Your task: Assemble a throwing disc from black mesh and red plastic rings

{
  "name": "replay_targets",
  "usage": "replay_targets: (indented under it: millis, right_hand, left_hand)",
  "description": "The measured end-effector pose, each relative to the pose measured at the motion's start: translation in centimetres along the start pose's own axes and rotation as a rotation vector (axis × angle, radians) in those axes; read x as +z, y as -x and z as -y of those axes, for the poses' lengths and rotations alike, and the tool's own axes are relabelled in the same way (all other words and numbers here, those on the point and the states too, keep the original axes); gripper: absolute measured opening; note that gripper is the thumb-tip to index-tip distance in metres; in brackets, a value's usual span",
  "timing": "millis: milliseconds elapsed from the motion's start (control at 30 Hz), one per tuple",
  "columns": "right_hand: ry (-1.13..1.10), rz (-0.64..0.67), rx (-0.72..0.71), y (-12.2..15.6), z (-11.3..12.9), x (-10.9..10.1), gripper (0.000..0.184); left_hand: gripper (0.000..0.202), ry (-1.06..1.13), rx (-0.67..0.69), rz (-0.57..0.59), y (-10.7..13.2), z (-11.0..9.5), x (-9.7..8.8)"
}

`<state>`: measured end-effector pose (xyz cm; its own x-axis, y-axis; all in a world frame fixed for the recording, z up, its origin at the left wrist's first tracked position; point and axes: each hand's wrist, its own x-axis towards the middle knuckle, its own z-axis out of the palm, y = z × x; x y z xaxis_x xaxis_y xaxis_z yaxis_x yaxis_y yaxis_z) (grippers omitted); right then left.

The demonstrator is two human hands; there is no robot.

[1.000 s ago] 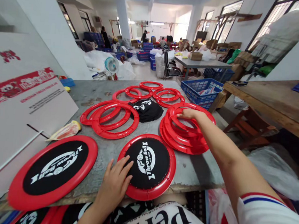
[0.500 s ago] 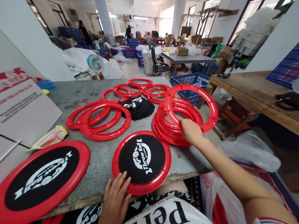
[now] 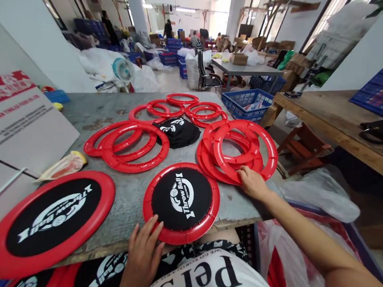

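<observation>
My right hand [image 3: 252, 182] pinches the near edge of a red plastic ring [image 3: 272, 149], which lies slanted over a stack of like rings [image 3: 203, 161]. In front of me a round black disc [image 3: 181, 200] printed "Throw Ball" sits in a red ring that overhangs the table edge slightly. The fingers of my left hand [image 3: 145, 251] are spread, their tips at the near left rim of that disc. Farther left lies another Throw Ball disc with a wide red rim [image 3: 105, 189]. Black printed fabric pieces [image 3: 180, 133] are heaped between the ring groups.
Several loose red rings [image 3: 134, 168] lie left and at the back of the grey table [image 3: 122, 209]. A white printed carton [image 3: 22, 124] stands at left. Blue crates [image 3: 247, 101] sit on the floor beyond, and a wooden bench [image 3: 331, 115] is at right. More discs [image 3: 99, 278] show below the table edge.
My right hand has lowered the raised ring toward the stack, tilting it over the others. The top rings of the stack have shifted. My left hand stays by the disc; the view tilts slightly.
</observation>
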<state>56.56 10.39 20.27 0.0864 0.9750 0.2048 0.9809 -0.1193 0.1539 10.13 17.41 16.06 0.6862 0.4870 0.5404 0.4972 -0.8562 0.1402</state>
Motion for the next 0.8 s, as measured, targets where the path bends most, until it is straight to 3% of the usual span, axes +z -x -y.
replay_targets:
  millis: [133, 367, 600, 800]
  right_hand:
    - [0.018, 0.001, -0.036, -1.5, -0.7, -0.9, 0.033]
    - [-0.078, 0.178, -0.069, -4.8, -1.7, -2.2, 0.045]
    - [-0.103, 0.133, -0.076, -7.4, -2.1, -1.5, 0.057]
    - [-0.098, 0.113, -0.037, -7.0, -2.0, -2.3, 0.075]
  left_hand:
    - [0.048, -0.011, -0.009, 0.002, -0.3, -0.4, 0.0]
    - [0.046, -0.004, -0.034, 0.025, -0.7, -1.1, 0.0]
    - [0.045, -0.024, -0.038, 0.033, -1.4, -1.3, -0.3]
    - [0.046, -0.022, -0.052, 0.071, -1.1, -1.6, -0.5]
